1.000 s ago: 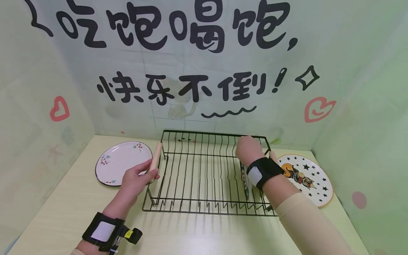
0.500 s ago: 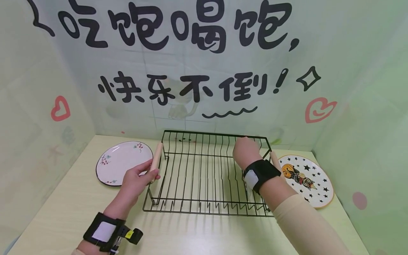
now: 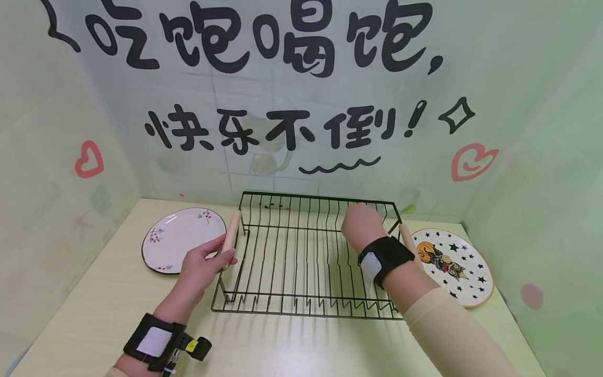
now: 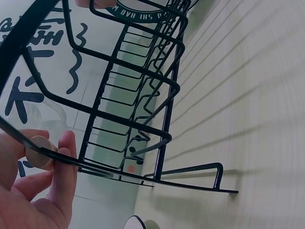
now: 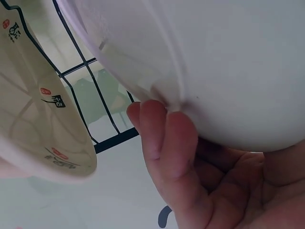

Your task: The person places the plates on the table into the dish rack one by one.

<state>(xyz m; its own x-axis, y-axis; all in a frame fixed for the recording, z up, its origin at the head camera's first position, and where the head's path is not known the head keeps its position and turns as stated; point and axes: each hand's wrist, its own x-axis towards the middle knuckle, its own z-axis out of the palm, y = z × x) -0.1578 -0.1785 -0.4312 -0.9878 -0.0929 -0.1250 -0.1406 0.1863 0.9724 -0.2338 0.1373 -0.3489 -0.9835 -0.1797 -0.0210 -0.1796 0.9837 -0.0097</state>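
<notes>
My left hand [image 3: 202,264] grips the left wooden handle [image 3: 231,233] of a black wire dish rack [image 3: 301,229]. In the left wrist view, its fingers and thumb close round the handle's end. Over the rack's right side is my right hand [image 3: 363,225], its fingers mostly turned away in the head view. The right wrist view shows it holding a white plate [image 5: 228,71] by the edge, fingertips curled on the pale surface. Beside that plate stands a cream plate [image 5: 47,109] with small printed characters. A green lettered rim [image 4: 140,15] shows through the rack in the left wrist view.
A white plate with flower sprigs [image 3: 181,241] lies on the table left of the rack. Right of it lies a star-patterned plate [image 3: 454,267] with an orange rim. Printed cloth walls [image 3: 301,173] stand close behind and at both sides.
My right hand has shifted slightly left over the rack. The plate's patterned edge, visible below the wrist a second ago, is now mostly hidden. My left hand stays on the handle.
</notes>
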